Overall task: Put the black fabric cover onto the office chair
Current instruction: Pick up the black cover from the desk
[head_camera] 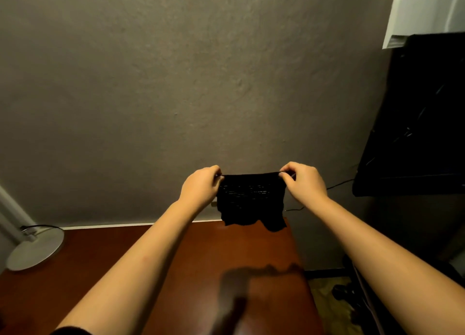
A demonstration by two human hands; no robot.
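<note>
Head view, looking forward and down. Holding the cover [250, 200] up in mid-air with both arms stretched out, in front of a grey wall [176, 82] and over the far right end of a brown desk [214, 254]. Pinching its top left corner with the left hand [200, 186], fingers curled tight on the hem. Pinching its top right corner with the right hand [303, 182], thumb and forefinger closed on the fabric, other fingers curled. Stretched taut along the top edge between the two hands; hanging loose and crumpled below, ragged lower edge crossing the desk's far edge in the picture. Casting a dark shadow [251, 279] on the desk nearer the camera. Far left on the desk, a round white lamp base [35, 250] with a cord at its stem. To the right, apart from the desk, a large black panel [415, 120], with a thin cable [338, 183] below it along the wall. Above that, something white [427, 12], cut by the frame. Low on the right, beside the desk, dark shapes [347, 292] on the floor, too dim to name.
</note>
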